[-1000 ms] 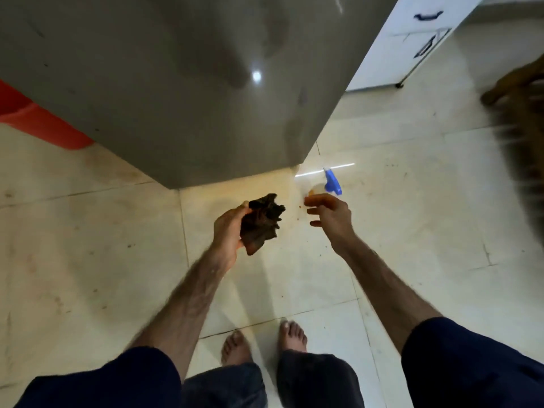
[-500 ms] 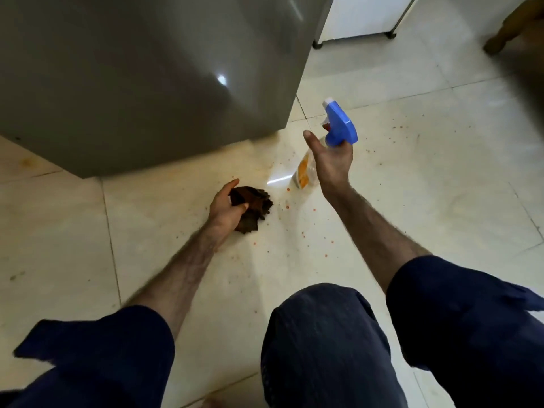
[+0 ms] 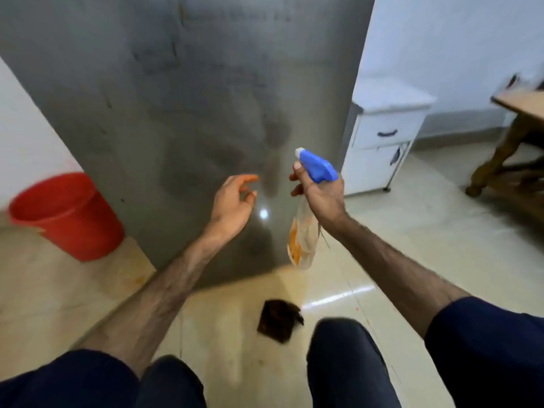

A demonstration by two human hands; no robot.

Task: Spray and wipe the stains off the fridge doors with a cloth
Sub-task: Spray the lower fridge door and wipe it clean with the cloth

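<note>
Before the fridge door (image 3: 188, 113), the person crouches, right hand (image 3: 319, 195) gripping the spray bottle (image 3: 306, 231) with its nozzle toward the steel. Left hand (image 3: 232, 201) hangs open, fingers loose, holding nothing. On the floor (image 3: 412, 260) between the knees lies the cloth (image 3: 278, 319), apart from both hands. Smudges mark the door, so spraying seems barely begun and wiping remains

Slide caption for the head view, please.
Right hand aims spray bottle at fridge door; left hand open, cloth on floor.
</note>
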